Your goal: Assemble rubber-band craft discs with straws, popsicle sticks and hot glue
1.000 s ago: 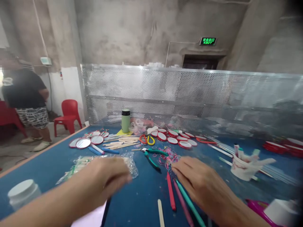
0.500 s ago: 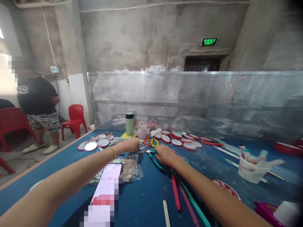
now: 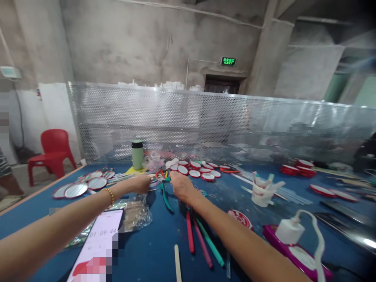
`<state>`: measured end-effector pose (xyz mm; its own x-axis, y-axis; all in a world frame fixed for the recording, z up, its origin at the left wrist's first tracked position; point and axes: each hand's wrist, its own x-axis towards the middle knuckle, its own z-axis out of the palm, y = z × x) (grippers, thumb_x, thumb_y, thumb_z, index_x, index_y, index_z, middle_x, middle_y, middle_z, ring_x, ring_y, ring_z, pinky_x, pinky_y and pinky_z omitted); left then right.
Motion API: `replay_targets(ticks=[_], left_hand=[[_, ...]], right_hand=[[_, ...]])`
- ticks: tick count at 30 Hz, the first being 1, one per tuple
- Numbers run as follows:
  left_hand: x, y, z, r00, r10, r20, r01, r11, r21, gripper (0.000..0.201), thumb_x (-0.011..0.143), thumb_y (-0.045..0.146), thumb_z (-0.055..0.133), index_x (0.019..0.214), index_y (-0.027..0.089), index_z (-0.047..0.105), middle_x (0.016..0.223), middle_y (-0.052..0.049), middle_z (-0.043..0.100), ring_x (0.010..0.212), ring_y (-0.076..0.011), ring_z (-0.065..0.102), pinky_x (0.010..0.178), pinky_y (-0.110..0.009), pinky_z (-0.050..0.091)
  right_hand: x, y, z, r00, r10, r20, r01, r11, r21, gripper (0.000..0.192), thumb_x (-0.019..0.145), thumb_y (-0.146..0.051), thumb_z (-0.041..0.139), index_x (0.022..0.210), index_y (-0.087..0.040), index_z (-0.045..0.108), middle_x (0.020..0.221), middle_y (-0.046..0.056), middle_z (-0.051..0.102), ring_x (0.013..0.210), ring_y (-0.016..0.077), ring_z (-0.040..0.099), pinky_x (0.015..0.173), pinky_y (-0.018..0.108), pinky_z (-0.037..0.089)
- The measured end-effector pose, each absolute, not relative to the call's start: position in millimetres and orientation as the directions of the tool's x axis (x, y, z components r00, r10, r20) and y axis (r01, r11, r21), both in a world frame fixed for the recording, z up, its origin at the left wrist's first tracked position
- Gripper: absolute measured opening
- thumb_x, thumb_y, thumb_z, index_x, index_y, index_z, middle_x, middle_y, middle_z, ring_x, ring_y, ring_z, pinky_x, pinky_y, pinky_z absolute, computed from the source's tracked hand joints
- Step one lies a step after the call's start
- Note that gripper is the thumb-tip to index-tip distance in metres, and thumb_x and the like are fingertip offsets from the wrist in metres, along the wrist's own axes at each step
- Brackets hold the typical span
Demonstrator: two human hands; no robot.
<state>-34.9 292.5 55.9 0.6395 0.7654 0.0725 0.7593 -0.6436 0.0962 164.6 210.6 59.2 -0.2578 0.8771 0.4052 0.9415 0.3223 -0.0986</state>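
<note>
**Both hands reached out to the pliers and sticks at mid-table**

Head view: the left hand (image 3: 141, 183) is stretched forward over the blue table (image 3: 152, 250) and is curled at the near end of a bundle of thin wooden sticks (image 3: 123, 177); whether a stick is actually pinched cannot be told, as the fingertips are small and partly hidden. The right hand (image 3: 181, 185) is closed loosely just beside it, at the head of the green-handled pliers (image 3: 165, 196), whose handles trail back toward the body along the table. A firm hold on the pliers is not shown clearly. The two hands are nearly touching, with a red and yellow pair of scissors (image 3: 161, 173) just behind them.

For this step to be done well, the pliers would best be lifted by the handles rather than the head, and the stick steadied close to the spot where it is to be worked, so that it does not flex. The reach is long, so the forearms should be kept clear of the phone (image 3: 98, 244) and the crinkled plastic bag (image 3: 136, 213) under the left arm, and of the coloured pens (image 3: 202, 243) under the right arm.

Further off, round red-rimmed mirrors (image 3: 195, 172), a green flask (image 3: 137, 155) and a white cup (image 3: 261, 194) are seen.
</note>
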Motion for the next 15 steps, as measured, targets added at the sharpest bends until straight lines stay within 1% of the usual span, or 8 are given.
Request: replay_targets(ticks=[2, 3, 4, 7, 9, 11, 13, 15], left_hand=[[-33.7, 286.5, 65.6, 0.617, 0.783, 0.072, 0.774, -0.621, 0.121, 0.015, 0.057, 0.002, 0.057, 0.049, 0.014, 0.055, 0.045, 0.001, 0.051, 0.053, -0.0145, 0.051, 0.059, -0.026, 0.044], [-33.9, 283.7, 70.9, 0.605, 0.793, 0.067, 0.781, -0.608, 0.146, 0.015, 0.055, 0.001, 0.057, 0.049, 0.014, 0.055, 0.043, 0.003, 0.049, 0.052, -0.0138, 0.05, 0.058, -0.025, 0.043], [-34.8, 281.3, 76.3, 0.593, 0.803, 0.063, 0.785, -0.594, 0.178, 0.015, 0.055, 0.001, 0.057, 0.049, 0.015, 0.056, 0.043, 0.004, 0.048, 0.051, -0.0132, 0.05, 0.056, -0.024, 0.042], [-41.7, 278.5, 91.5, 0.59, 0.805, 0.06, 0.755, -0.576, 0.313, 0.011, 0.062, 0.007, 0.057, 0.056, 0.015, 0.06, 0.049, 0.003, 0.054, 0.053, -0.0121, 0.054, 0.052, -0.02, 0.04], [-47.8, 279.0, 100.8, 0.584, 0.808, 0.081, 0.725, -0.564, 0.396, 0.008, 0.065, 0.009, 0.057, 0.061, 0.014, 0.062, 0.053, 0.002, 0.057, 0.055, -0.0112, 0.055, 0.051, -0.019, 0.04], [-52.5, 278.4, 110.1, 0.575, 0.81, 0.117, 0.682, -0.553, 0.478, 0.005, 0.068, 0.011, 0.058, 0.064, 0.013, 0.062, 0.055, 0.002, 0.057, 0.053, -0.0098, 0.054, 0.05, -0.018, 0.04], [-53.6, 274.4, 119.6, 0.532, 0.819, 0.215, 0.535, -0.522, 0.664, 0.009, 0.066, 0.009, 0.06, 0.058, 0.013, 0.059, 0.048, 0.003, 0.053, 0.046, -0.0078, 0.049, 0.046, -0.018, 0.038], [-50.4, 267.3, 127.9, 0.456, 0.848, 0.271, 0.373, -0.459, 0.807, 0.016, 0.067, 0.005, 0.059, 0.054, 0.013, 0.055, 0.045, 0.004, 0.05, 0.042, -0.0057, 0.045, 0.045, -0.018, 0.036]], right_hand=[[168.6, 215.1, 64.8, -0.287, 0.838, 0.465, 0.883, 0.419, -0.21, 0.02, 0.089, -0.016, 0.046, 0.102, -0.019, 0.062, 0.101, 0.01, 0.067, 0.097, 0.0235, 0.061, 0.081, 0.029, 0.041], [170.1, 217.6, 67.2, -0.307, 0.807, 0.504, 0.831, 0.485, -0.272, 0.02, 0.09, -0.018, 0.046, 0.101, -0.018, 0.062, 0.104, 0.009, 0.066, 0.1, 0.0226, 0.06, 0.085, 0.029, 0.041], [171.0, 220.1, 69.3, -0.305, 0.799, 0.518, 0.809, 0.504, -0.303, 0.021, 0.089, -0.017, 0.045, 0.101, -0.017, 0.062, 0.106, 0.009, 0.066, 0.101, 0.0219, 0.059, 0.088, 0.03, 0.041], [169.7, 227.1, 72.5, -0.297, 0.795, 0.529, 0.732, 0.545, -0.408, 0.021, 0.086, -0.019, 0.047, 0.099, -0.016, 0.062, 0.102, 0.008, 0.066, 0.096, 0.0216, 0.059, 0.086, 0.034, 0.043], [166.3, 230.0, 72.9, -0.256, 0.812, 0.524, 0.565, 0.565, -0.601, 0.018, 0.084, -0.026, 0.052, 0.095, -0.018, 0.064, 0.09, 0.003, 0.067, 0.084, 0.0186, 0.06, 0.078, 0.031, 0.045], [161.2, 229.8, 73.0, -0.238, 0.862, 0.448, 0.377, 0.507, -0.775, 0.017, 0.083, -0.033, 0.058, 0.091, -0.019, 0.063, 0.075, -0.001, 0.064, 0.065, 0.0143, 0.058, 0.062, 0.026, 0.045], [153.9, 225.8, 73.5, -0.251, 0.881, 0.401, 0.196, 0.452, -0.87, 0.021, 0.081, -0.037, 0.063, 0.092, -0.02, 0.063, 0.069, -0.003, 0.06, 0.058, 0.0118, 0.055, 0.055, 0.024, 0.043], [144.1, 218.9, 74.7, -0.291, 0.877, 0.383, 0.033, 0.409, -0.912, 0.025, 0.079, -0.04, 0.068, 0.095, -0.021, 0.063, 0.07, -0.004, 0.06, 0.058, 0.0107, 0.055, 0.055, 0.023, 0.044]])
